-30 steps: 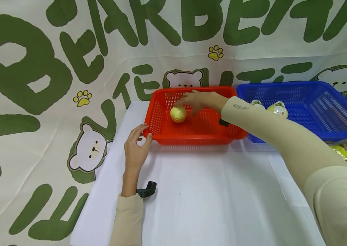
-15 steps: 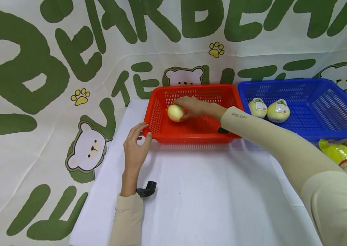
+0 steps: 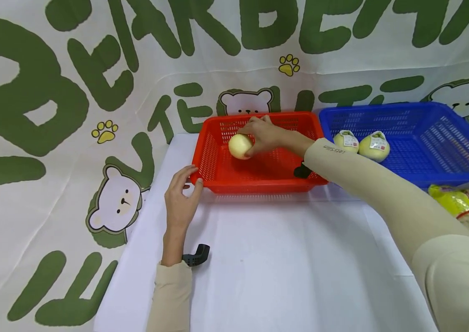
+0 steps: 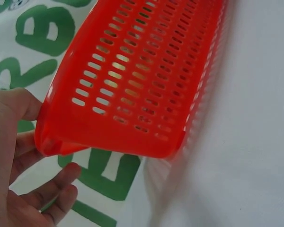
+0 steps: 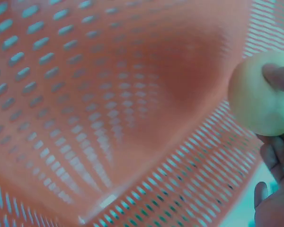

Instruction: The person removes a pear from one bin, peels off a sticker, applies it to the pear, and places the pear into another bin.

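My right hand (image 3: 266, 135) reaches into the red plastic basket (image 3: 259, 186) and grips a round, pale-yellow fruit (image 3: 240, 146), thumb on the near side and fingers over the far side. In the right wrist view the fruit (image 5: 258, 94) sits between thumb and fingers, in front of the slotted basket wall (image 5: 99, 94). My left hand (image 3: 181, 198) holds the basket's front left corner. From the left wrist the thumb (image 4: 26, 105) shows against the rim, with some fingers behind it and others loosely bent below.
To the right stands a blue plastic basket (image 3: 437, 177) holding two wrapped, labelled pale fruits (image 3: 374, 146). A yellow printed bag (image 3: 466, 203) lies in front of it. White cloth (image 3: 267, 258) covers the table, and a printed curtain (image 3: 151, 55) rises behind.
My right hand has closed round the fruit from its right side and shifted it slightly up and right. The left hand stays at the basket corner. The head view has tilted a little.
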Motion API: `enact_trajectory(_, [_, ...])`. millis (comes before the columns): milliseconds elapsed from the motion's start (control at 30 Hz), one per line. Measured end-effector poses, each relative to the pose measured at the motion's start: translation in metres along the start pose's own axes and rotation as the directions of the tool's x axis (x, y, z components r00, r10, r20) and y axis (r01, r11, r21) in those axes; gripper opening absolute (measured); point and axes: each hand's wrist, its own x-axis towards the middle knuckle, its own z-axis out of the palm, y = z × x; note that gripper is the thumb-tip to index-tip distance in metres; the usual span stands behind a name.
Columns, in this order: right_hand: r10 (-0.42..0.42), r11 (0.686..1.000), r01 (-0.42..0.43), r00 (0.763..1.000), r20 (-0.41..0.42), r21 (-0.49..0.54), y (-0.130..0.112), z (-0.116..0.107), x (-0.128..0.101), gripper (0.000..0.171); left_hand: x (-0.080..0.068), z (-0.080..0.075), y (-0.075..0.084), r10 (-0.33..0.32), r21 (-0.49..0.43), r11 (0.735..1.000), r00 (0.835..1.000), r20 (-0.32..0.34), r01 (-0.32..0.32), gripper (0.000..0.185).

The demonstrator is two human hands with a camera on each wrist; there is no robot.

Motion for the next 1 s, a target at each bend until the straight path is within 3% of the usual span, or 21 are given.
enact_trajectory(300, [0.015,1.000,-0.012,0.981,-0.195,0.018,-0.037,-0.064,-0.067,0.070,0.005,0.001,0.000,0.024,0.006,1.000,1.000,-0.009,-0.024,0.035])
enact_trajectory(500, [-0.030,0.998,0.043,0.950,-0.310,0.035,-0.065,-0.074,-0.134,0.072,0.000,0.001,0.002,0.003,0.004,1.000,1.000,-0.014,-0.003,0.035])
enact_trajectory(667, [-0.081,0.996,0.092,0.916,-0.393,0.009,-0.083,-0.056,-0.195,0.072,-0.001,0.001,0.001,0.011,0.008,1.000,1.000,-0.026,-0.011,0.034])
enact_trajectory(800, [-0.091,0.995,0.105,0.892,-0.444,0.006,-0.092,-0.025,-0.236,0.072,0.000,0.001,0.001,0.053,0.004,0.999,0.998,-0.035,-0.053,0.032])
enact_trajectory(1000, [-0.037,0.999,0.031,0.893,-0.448,-0.022,-0.098,0.028,-0.267,0.076,0.000,0.002,0.001,0.073,0.006,0.997,0.996,-0.047,-0.073,0.032])
